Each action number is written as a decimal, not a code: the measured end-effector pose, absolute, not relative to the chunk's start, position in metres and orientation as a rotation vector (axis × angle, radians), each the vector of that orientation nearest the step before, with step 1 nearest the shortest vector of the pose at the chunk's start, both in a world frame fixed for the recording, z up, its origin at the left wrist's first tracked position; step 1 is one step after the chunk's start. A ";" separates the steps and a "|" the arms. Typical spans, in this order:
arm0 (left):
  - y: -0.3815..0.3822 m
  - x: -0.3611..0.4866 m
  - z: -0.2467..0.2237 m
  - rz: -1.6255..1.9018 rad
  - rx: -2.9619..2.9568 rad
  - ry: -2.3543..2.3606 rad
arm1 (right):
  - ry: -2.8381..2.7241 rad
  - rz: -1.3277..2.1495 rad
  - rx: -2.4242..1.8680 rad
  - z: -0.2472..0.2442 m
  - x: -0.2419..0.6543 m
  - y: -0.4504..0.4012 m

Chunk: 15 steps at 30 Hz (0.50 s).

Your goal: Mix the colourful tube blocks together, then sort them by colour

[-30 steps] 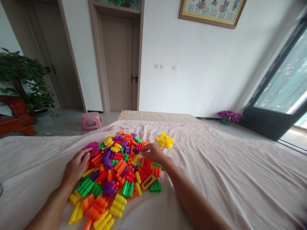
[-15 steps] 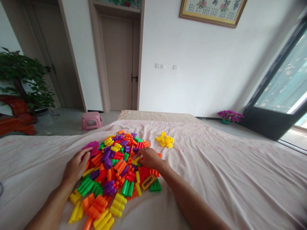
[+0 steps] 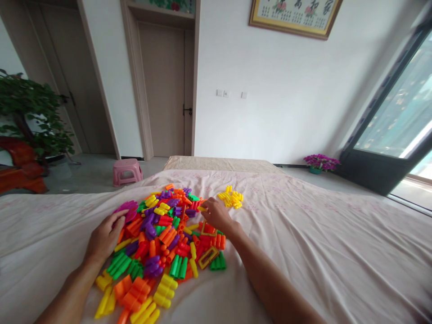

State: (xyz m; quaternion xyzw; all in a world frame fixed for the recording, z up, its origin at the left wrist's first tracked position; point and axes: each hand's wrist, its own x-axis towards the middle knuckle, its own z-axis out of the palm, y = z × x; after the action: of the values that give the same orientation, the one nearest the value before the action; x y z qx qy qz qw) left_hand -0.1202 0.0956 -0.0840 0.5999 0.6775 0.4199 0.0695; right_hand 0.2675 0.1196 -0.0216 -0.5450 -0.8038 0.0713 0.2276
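Observation:
A pile of toy building blocks [image 3: 165, 233], bullet-shaped tubes in orange, red, green, purple and yellow, lies on the bedsheet. At its right rear edge my right hand [image 3: 216, 216] has its fingers closed on a small yellow block [image 3: 202, 209]. Left of the pile rests my left hand [image 3: 105, 234], thumb and index finger apart, its fingertips against a magenta flower-shaped piece [image 3: 131, 210]. Beyond my right hand sits a separate small heap of yellow blocks [image 3: 231, 198]. Hollow yellow rectangular frames [image 3: 208, 257] lie at the pile's right side.
The pale sheet [image 3: 303, 252] has wrinkles and covers a wide surface. A pink stool [image 3: 127, 172] stands on the floor beyond it. Farther off are a leafy plant [image 3: 33, 112], closed doors [image 3: 164, 90] and a pot of magenta flowers [image 3: 320, 163].
My right hand has moved up and away from the pile's middle toward the yellow heap, with a yellow block in its fingers. My left hand stays in place. The view has shifted slightly.

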 end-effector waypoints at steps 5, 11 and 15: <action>0.095 -0.121 -0.084 1.268 1.804 2.033 | -1.965 0.174 -1.612 -0.021 0.302 0.143; 0.095 -0.121 -0.084 1.251 1.788 2.028 | -1.647 0.102 -1.821 -0.033 0.351 0.166; 0.096 -0.122 -0.086 1.266 1.806 2.029 | -1.505 0.129 -1.794 -0.038 0.367 0.173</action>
State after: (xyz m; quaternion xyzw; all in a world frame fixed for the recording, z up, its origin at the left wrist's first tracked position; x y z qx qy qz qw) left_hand -0.1224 0.0962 -0.0861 0.6011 0.6752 0.4213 0.0724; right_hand 0.3668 0.1728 -0.0382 -0.7052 -0.5916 0.0506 0.3874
